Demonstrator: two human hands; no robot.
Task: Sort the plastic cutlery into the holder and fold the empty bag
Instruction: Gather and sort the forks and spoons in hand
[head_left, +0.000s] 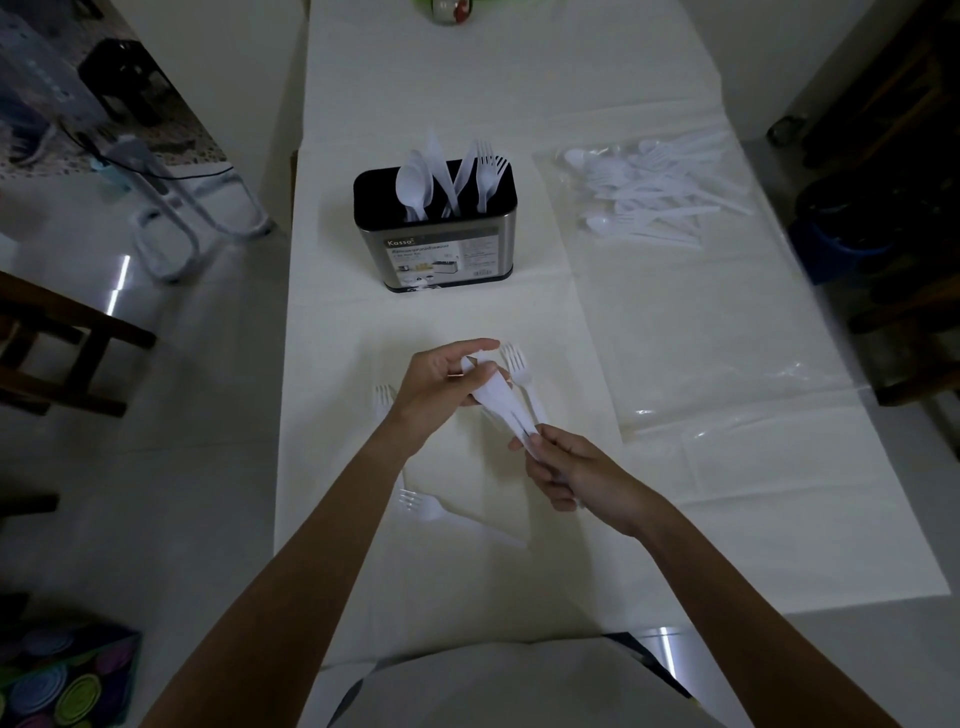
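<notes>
A metal holder (441, 254) with a black inside stands mid-table and has white spoons, knives and forks upright in it. Over the table's near middle, my left hand (441, 384) pinches the upper end of a small bunch of white plastic cutlery (501, 400), and my right hand (571, 475) grips the handle ends of the same bunch. A fork head sticks out beside my left fingers. Two loose forks (423, 506) lie on the tablecloth, one below my left wrist and one at its left. The clear bag (691, 332) lies flat at the right, with a pile of white cutlery (649, 189) at its far end.
A white cloth covers the long table (415, 104). A round object (449, 10) sits at the far edge. Wooden chairs stand at left (62, 353) and right (914, 322). A colourful bag (62, 675) is on the floor at lower left.
</notes>
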